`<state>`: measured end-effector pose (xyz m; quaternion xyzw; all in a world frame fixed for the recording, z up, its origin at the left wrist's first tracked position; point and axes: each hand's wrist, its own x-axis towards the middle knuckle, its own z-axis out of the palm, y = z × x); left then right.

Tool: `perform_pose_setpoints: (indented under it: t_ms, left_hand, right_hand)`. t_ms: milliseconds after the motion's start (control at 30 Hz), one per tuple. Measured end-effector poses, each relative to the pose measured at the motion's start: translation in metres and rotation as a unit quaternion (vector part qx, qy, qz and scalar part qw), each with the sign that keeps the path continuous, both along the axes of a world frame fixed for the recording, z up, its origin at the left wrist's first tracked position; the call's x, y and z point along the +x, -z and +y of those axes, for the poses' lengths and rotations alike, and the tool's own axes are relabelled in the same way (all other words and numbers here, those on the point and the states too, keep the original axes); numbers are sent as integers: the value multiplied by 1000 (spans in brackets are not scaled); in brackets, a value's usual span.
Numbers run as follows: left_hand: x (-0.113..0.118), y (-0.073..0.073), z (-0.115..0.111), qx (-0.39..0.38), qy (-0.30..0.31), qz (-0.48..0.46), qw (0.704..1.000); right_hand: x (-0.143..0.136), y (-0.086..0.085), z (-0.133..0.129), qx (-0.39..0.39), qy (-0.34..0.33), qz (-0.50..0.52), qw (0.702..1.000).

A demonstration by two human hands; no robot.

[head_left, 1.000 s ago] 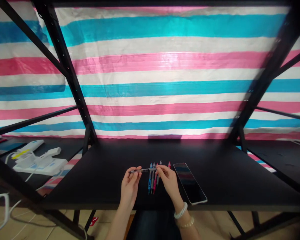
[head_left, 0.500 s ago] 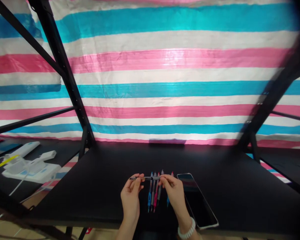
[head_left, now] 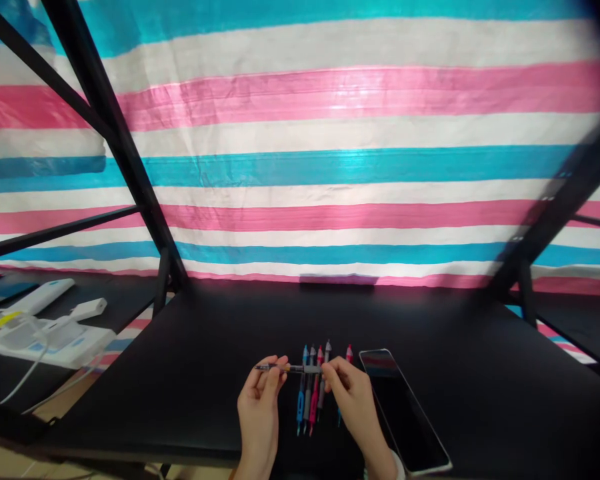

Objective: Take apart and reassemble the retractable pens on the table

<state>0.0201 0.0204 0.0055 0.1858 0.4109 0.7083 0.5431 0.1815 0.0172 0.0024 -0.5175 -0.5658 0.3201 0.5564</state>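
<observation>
Two hands of ours hold one slim pen (head_left: 294, 369) level between them, crosswise over the black surface (head_left: 205, 347). Our left hand (head_left: 260, 410) pinches its dark, see-through end between thumb and fingers, while our right hand (head_left: 354, 403) has thumb and fingertips closed on the grey end. The pen lies nearly parallel to the front edge of the surface, and from our view it passes across a row of other pens.

That row rests on the surface between our hands, the pens side by side and pointing away from us: a blue pen (head_left: 301, 403) on the left, then a grey pen (head_left: 307, 400), a pink pen (head_left: 313, 403) and a second grey pen (head_left: 321, 393). A red tip (head_left: 349, 353) shows just beyond our right hand and a blue end (head_left: 339, 417) beside its near side; our hand covers what lies between, so we cannot tell whether they belong to one pen.

To the right of our right hand, a phone (head_left: 405, 410) lies flat with its dark screen up, set at a slant. Well off to our left, beyond the black frame (head_left: 145, 193), a white power strip (head_left: 70, 347) carries plugs and cables. Behind the surface we see a striped sheet (head_left: 330, 160) of blue, white and pink.
</observation>
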Motion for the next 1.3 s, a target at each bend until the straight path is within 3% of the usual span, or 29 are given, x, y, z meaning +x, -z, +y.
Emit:
perform_pose_setpoints:
  t_ms: [400,667,933,1300]
  left_hand:
    - [1,1,0,-13,-6,-4,1000]
    - [2,-1,0,-16,-15,-6,1000]
    - [1,2,0,-8,-18,-3,1000]
    - [0,5,1,3,-5,-6,1000]
  right_hand:
    - [5,-5,-9,19,-4,-14,1000]
    - [5,1,-10,36,19,19,999]
    - [6,-8,-11,10,9,-7,1000]
    - [5,-8,-11,-12,-20,-6,1000]
